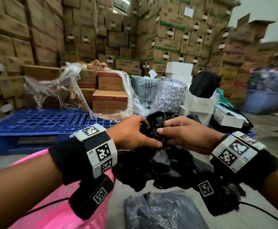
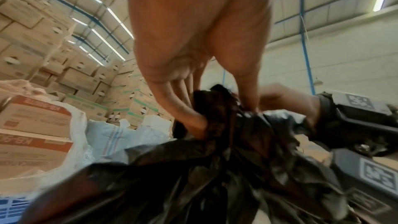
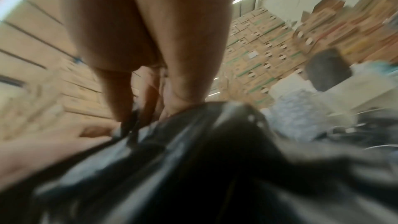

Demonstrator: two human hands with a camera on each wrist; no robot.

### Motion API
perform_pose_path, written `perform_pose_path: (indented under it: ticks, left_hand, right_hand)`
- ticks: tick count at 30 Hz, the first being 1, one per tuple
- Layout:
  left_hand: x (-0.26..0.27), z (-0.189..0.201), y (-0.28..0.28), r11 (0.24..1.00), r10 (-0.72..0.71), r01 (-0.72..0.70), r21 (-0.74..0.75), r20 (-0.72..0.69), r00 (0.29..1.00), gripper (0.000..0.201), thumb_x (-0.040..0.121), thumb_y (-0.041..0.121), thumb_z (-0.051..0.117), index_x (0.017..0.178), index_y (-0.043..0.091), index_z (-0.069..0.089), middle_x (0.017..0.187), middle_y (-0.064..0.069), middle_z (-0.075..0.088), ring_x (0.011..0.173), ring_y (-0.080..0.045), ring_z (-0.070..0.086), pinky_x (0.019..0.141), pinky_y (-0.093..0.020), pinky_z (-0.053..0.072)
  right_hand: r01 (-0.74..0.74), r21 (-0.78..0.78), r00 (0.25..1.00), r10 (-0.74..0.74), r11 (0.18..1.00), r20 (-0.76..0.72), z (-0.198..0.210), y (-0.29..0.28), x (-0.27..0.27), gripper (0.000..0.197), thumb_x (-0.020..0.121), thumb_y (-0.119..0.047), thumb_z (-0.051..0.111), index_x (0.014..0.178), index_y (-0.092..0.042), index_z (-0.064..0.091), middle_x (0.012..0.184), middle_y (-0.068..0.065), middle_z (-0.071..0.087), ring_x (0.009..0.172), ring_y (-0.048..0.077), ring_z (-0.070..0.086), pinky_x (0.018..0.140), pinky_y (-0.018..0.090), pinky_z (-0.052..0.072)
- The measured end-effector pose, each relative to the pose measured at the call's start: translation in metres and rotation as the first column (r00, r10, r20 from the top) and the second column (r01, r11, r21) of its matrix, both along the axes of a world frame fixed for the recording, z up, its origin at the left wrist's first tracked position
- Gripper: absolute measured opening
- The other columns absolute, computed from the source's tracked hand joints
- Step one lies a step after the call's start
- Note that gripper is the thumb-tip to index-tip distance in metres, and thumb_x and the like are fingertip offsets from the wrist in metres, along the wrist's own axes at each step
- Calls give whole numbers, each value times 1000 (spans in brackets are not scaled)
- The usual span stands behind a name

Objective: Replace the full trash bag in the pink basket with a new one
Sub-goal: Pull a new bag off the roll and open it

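A crumpled black trash bag [image 1: 156, 164] hangs in the air between my hands, its bunched top edge raised. My left hand [image 1: 143, 131] pinches that edge from the left with thumb and fingers. From the right, my right hand [image 1: 166, 133] pinches the same bunch. The left wrist view shows the left fingers [image 2: 189, 113] dug into the black plastic [image 2: 215, 159]. Though blurred, the right wrist view shows the right fingers [image 3: 150, 108] on the bag [image 3: 193, 159]. The pink basket [image 1: 52, 204] stands at lower left under my left forearm; its inside is hidden.
Another dark plastic bag [image 1: 159, 212] lies on the grey floor below my hands. A blue pallet [image 1: 36, 123] with taped cartons [image 1: 110, 100] lies ahead on the left. White boxes [image 1: 201, 104] and fabric bags crowd the right. Stacked cardboard boxes [image 1: 102, 30] wall off the back.
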State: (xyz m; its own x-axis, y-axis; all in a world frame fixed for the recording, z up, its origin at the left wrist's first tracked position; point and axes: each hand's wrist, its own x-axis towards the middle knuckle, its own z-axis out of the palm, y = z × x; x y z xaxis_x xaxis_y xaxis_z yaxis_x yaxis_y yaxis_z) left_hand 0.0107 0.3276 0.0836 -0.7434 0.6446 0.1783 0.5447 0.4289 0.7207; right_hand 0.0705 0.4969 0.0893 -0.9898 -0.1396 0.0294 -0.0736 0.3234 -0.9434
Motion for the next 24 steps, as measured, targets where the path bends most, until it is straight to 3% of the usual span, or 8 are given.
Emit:
perform_pose_path:
  ticks: [3, 5, 8, 10, 14, 19, 21, 24]
  left_hand:
    - [-4, 10, -43, 988, 111, -81, 131, -242, 964, 31, 61, 23, 80, 82, 10, 61, 84, -11, 69, 80, -26, 63, 71, -38, 51]
    - [-4, 17, -75, 972, 212, -145, 187, -417, 884, 19, 64, 12, 73, 75, 9, 59, 75, -10, 67, 73, -25, 60, 65, -39, 47]
    - [7, 20, -117, 944, 277, -123, 306, -535, 799, 16, 66, 2, 63, 75, 11, 54, 66, -2, 61, 62, -15, 53, 59, -32, 43]
    - [20, 13, -143, 961, 215, -73, 266, -555, 803, 18, 66, 6, 60, 76, 19, 51, 63, 3, 59, 58, -7, 52, 55, -25, 43]
    - [41, -4, -199, 956, 75, 9, 293, -274, 959, 26, 72, 30, 70, 91, 34, 53, 76, 1, 71, 63, -9, 67, 57, -27, 54]
    - [-7, 10, -281, 617, 436, -364, 698, 82, 896, 67, 47, 78, 63, 90, 27, 59, 65, 1, 70, 60, -9, 65, 48, -19, 50]
    - [-30, 9, -290, 699, 416, -473, 536, 234, 879, 92, 31, 87, 60, 92, 19, 60, 74, -4, 73, 67, -16, 70, 53, -25, 54]
    - [-49, -8, -274, 888, 273, -406, 215, 464, 843, 80, 45, 78, 65, 101, 21, 64, 102, -17, 72, 89, -23, 70, 78, -32, 50]
  right_hand:
    - [-58, 102, 996, 65, 993, -67, 27, -32, -3, 51, 69, -20, 74, 95, 21, 57, 96, 29, 61, 92, 30, 57, 92, 37, 54]
    - [51, 312, 964, 34, 949, -262, 42, -46, -7, 36, 73, -19, 77, 100, 3, 65, 94, 25, 68, 78, 22, 65, 77, 38, 59]
    - [156, 566, 930, 73, 810, -361, 47, -65, -16, 75, 63, -35, 83, 128, -34, 44, 88, 4, 65, 60, 8, 62, 58, 30, 57]
    - [172, 703, 882, 209, 690, -422, 36, -88, -30, 59, 70, -25, 80, 123, -26, 55, 89, 0, 69, 74, 13, 66, 69, 30, 55]
    - [300, 671, 647, 373, 678, -665, 14, -137, -57, 18, 66, -5, 54, 76, -1, 68, 76, 16, 68, 71, 34, 65, 60, 42, 53]
    - [451, 653, 321, 572, 608, -754, -8, -191, -61, 23, 85, -15, 50, 73, -4, 66, 75, 12, 57, 56, 28, 58, 42, 31, 43]
    - [464, 642, 245, 608, 610, -755, -18, -206, -63, 41, 98, -19, 39, 77, -2, 69, 78, 11, 55, 60, 25, 54, 45, 33, 40]
    - [411, 693, 218, 674, 592, -706, -35, -226, -72, 48, 101, -18, 30, 79, 1, 68, 76, 16, 63, 65, 28, 59, 47, 36, 49]
